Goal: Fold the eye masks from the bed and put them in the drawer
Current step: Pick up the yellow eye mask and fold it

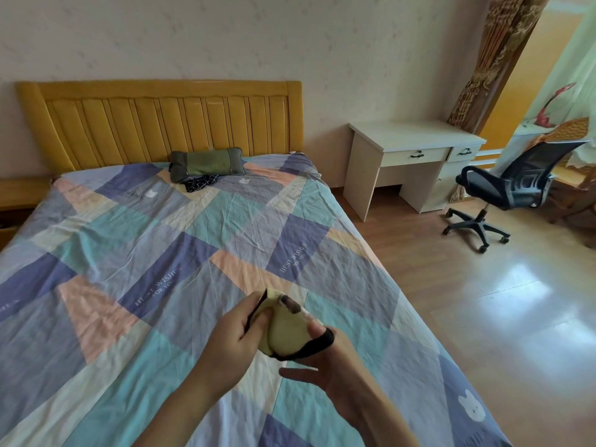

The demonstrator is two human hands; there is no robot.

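Over the near part of the bed (180,240), the left hand (235,333) pinches one end of a pale yellow eye mask (285,333) while the right hand (325,359) cups its other side, black strap looped round the fingers. It looks folded; next, I'd say, comes carrying it to the desk drawer (414,155), which is closed.

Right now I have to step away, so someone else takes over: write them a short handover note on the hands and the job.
Left hand and right hand both hold the yellow eye mask, folded, above the bed. A dark cloth lies by the pillow; whether it is a mask cannot be told. Left: carry the mask to a desk drawer; both look shut.
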